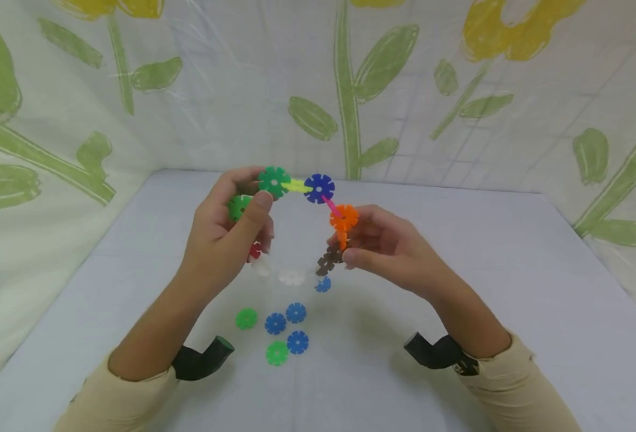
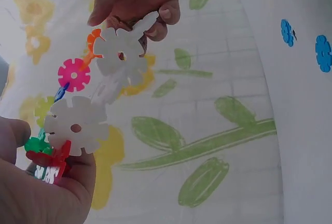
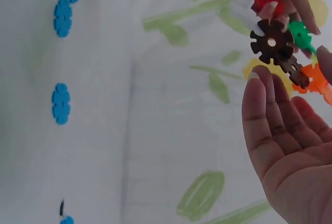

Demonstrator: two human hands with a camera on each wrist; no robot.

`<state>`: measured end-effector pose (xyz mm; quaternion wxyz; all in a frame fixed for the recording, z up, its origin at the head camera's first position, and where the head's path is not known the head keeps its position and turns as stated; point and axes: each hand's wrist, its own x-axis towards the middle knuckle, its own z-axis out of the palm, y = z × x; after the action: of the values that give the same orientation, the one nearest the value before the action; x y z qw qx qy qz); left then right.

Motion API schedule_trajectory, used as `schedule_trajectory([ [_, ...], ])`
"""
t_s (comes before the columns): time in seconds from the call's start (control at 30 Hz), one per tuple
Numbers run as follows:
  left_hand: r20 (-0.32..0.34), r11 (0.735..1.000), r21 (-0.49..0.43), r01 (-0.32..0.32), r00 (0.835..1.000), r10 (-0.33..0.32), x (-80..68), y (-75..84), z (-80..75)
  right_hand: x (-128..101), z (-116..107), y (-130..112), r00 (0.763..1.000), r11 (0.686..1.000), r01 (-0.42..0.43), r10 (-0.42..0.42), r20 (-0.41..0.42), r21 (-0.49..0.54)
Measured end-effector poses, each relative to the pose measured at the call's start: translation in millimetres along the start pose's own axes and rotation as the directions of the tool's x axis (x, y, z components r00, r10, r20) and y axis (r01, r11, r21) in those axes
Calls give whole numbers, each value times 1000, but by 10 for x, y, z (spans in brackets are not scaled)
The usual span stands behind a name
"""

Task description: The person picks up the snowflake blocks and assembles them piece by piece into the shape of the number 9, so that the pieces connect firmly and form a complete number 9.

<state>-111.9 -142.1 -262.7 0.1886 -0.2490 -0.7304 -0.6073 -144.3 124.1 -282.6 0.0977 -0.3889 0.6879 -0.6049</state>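
Raised above the table, a chain of notched plastic interlocking discs hangs between both hands, curving through green, yellow, dark blue, pink, orange, brown, white and red. My left hand (image 1: pixel 218 237) grips its left side, thumb against the green disc (image 1: pixel 277 174) and fingers behind. On the other side, my right hand (image 1: pixel 388 246) pinches the chain near the orange disc (image 1: pixel 350 211) and the brown disc (image 1: pixel 326 264). White discs (image 2: pixel 85 112) hang along the lower side, large in the left wrist view. The red disc (image 2: pixel 65 156) is partly hidden by the left hand.
Loose blue discs (image 1: pixel 296 306) and green discs (image 1: pixel 246 313) lie on the white table (image 1: pixel 458 252) below the hands. Another blue disc (image 1: pixel 323 285) lies apart, farther back. A curtain (image 1: pixel 231 114) with painted flowers hangs behind the table. Both wrists wear black camera mounts (image 1: pixel 201 363).
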Motion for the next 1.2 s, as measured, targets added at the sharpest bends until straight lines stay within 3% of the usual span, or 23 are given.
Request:
schedule_trajectory([
  [0.1, 27, 998, -2, 55, 998, -55, 10, -13, 10, 4, 4, 27, 1000, 1000, -16, 16, 6, 15],
  [0.2, 37, 993, 81, 87, 995, -90, 19, -30, 15, 6, 8, 52, 1000, 1000, -6, 5, -6, -5],
  [0.27, 14, 982, 178, 69, 997, -72, 19, -41, 18, 6, 16, 59, 999, 997, 10, -13, -37, -81],
  [0.33, -14, 960, 280, 22, 1000, -19, 13, -50, 25, 5, 29, 62, 997, 975, 27, -41, -59, -220],
  [0.4, -14, 930, 364, -49, 998, 58, 5, -57, 36, 8, 51, 66, 996, 921, 28, -59, -67, -389],
  [0.47, 31, 896, 427, -124, 992, 123, -9, -59, 51, 11, 77, 80, 996, 834, 38, -79, -50, -551],
  [0.53, 122, 859, 473, -195, 980, 156, -27, -58, 73, 16, 109, 85, 996, 774, 60, -84, -10, -630],
  [0.6, 240, 820, 516, -249, 960, 141, -46, -52, 102, 17, 146, 88, 996, 748, 85, -88, 29, -658],
  [0.7, 391, 783, 553, -286, 918, 58, -75, -32, 157, 10, 212, 68, 994, 760, 105, -83, 64, -641],
  [0.77, 439, 772, 574, -273, 898, -9, -88, -17, 188, 10, 252, 57, 993, 779, 118, -85, 82, -615],
  [0.87, 444, 787, 579, -214, 892, -84, -100, 0, 215, 15, 295, 54, 991, 802, 133, -93, 97, -583],
  [1.07, 445, 848, 520, -102, 879, -167, -108, 8, 183, 20, 317, 55, 984, 837, 175, -158, 78, -518],
  [1.2, 451, 846, 529, -61, 865, -219, -116, 13, 168, 22, 314, 41, 977, 864, 209, -205, 60, -457],
])
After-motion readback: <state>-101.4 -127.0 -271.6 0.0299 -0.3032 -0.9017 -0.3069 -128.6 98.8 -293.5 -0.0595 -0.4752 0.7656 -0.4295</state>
